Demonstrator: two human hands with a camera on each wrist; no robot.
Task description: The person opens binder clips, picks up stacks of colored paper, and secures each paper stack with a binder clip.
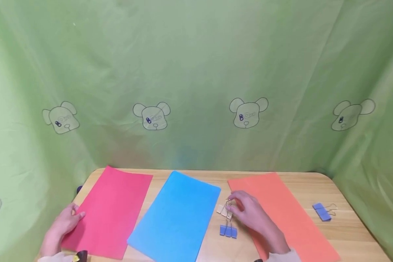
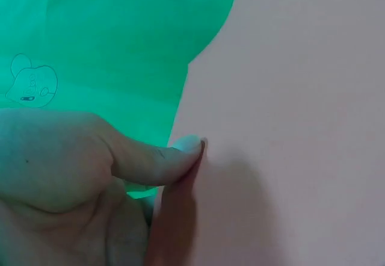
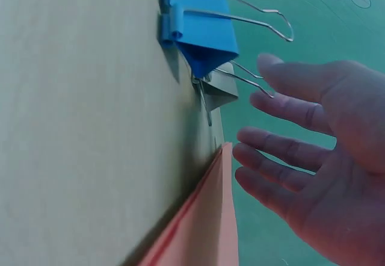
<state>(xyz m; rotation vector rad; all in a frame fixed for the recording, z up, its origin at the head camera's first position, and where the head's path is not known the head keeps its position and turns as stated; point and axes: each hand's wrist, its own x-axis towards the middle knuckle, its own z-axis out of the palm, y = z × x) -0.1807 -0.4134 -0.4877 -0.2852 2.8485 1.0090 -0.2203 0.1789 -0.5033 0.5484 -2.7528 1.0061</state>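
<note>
Curtain [image 1: 196,54], green with bear-head outlines, stands behind the table [image 1: 344,233] and at both sides, apparently as a plain screen. The wooden tabletop serves as the flat support for all items.

Three sheets lie on it with the long sides running away from the person: red [image 1: 108,211] at left, blue [image 1: 180,214] near the middle, orange [image 1: 288,214] at right. Bare wood separates the blue and orange sheets; this gap leaves the two inner clips accessible. The red sheet's left edge lies nearest the left hand [image 1: 66,221]. That hand pinches the edge, thumb [image 2: 156,160] on top and at least one finger beneath, a hold likely to steady or lift the sheet.

The right hand [image 1: 250,213] is partly open, fingers bent and spread, its forearm crossing above the orange sheet. Thumb and index finger flank the wire handle of the white clip [image 1: 225,211], a placement suited to a pinch; contact cannot be told.

One blue clip [image 1: 228,231] sits just on the person's side of the white clip. Another blue clip [image 1: 322,213] rests apart, right of the orange sheet.
</note>
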